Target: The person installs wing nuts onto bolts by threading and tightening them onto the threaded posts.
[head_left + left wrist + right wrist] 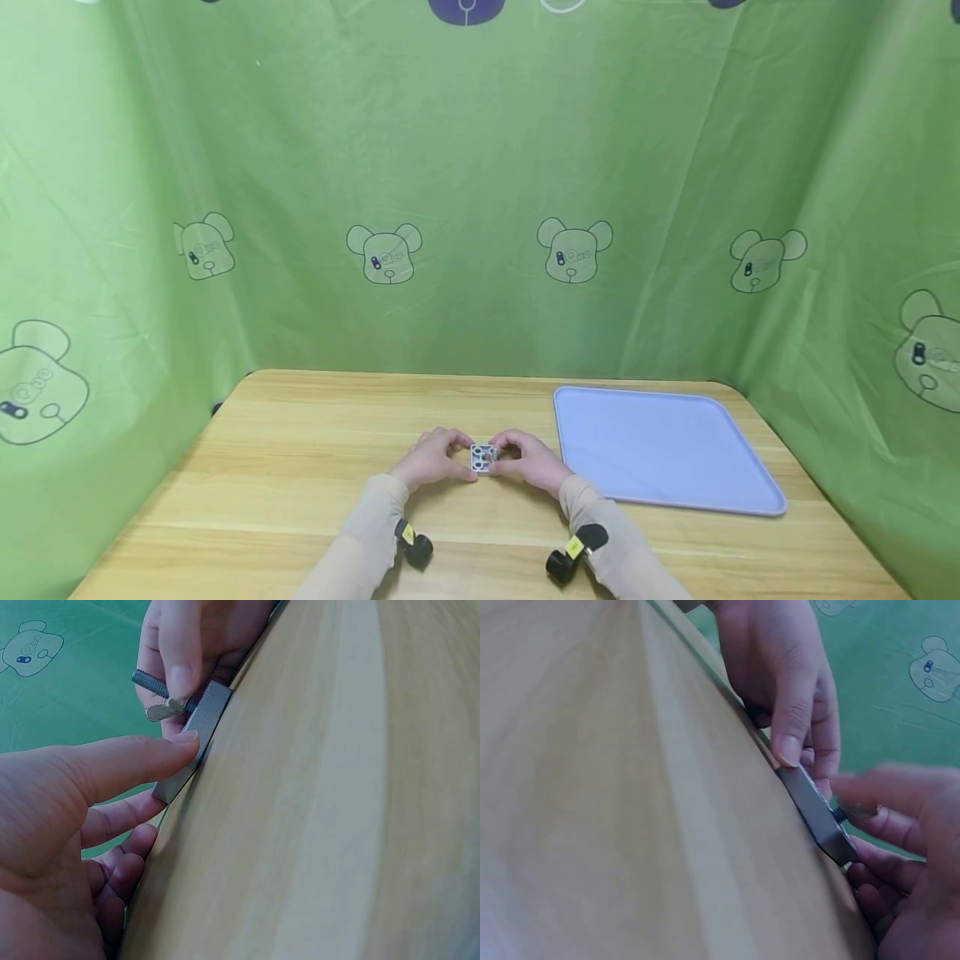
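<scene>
A small grey metal block (477, 460) with round holes lies on the wooden table between the two hands. From its top face rises a threaded bolt (148, 682) carrying a wing nut (163, 710). The left hand (433, 458) pinches one end of the block, thumb on the near side and fingers round the far side. At the other end, the right hand (531, 461) has its thumb and fingers on the wing nut. The right wrist view shows the block (817, 814) edge-on, with the right thumb blurred and covering part of the nut.
On the right of the wooden table (300, 433) lies a pale blue-violet tray (667, 450), its left edge close to the right hand. A green curtain (480, 317) with bear-head prints stands behind the table and along both sides.
</scene>
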Tool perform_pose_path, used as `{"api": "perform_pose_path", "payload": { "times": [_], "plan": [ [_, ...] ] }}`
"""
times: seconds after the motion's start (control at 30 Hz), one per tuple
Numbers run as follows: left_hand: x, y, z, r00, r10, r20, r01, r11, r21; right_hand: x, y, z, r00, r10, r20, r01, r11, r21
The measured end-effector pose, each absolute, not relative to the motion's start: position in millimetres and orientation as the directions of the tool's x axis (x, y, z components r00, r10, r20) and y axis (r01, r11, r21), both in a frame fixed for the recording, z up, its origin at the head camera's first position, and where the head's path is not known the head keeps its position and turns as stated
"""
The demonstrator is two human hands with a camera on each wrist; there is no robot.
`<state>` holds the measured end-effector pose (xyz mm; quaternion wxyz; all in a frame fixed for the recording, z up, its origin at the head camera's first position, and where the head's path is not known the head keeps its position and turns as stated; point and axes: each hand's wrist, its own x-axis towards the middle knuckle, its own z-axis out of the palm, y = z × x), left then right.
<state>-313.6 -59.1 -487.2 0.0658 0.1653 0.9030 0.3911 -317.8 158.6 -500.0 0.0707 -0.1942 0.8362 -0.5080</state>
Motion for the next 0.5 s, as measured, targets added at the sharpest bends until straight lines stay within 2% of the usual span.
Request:
{"api": "perform_pose_path", "payload": {
  "times": [0.3, 0.5],
  "plan": [
    [-313.6, -58.6, -487.2, -0.937, 0.350, 0.018, 0.252, 0.638, 0.728, -317.0, 161.9, -494.5, -0.912, -0.410, 0.017, -0.186, 0.375, -0.908],
    [-314.0, -59.1, -487.1, -0.938, 0.347, 0.016, 0.246, 0.629, 0.737, -317.8, 162.2, -496.6, -0.920, -0.391, 0.022, -0.180, 0.372, -0.911]
  ]
}}
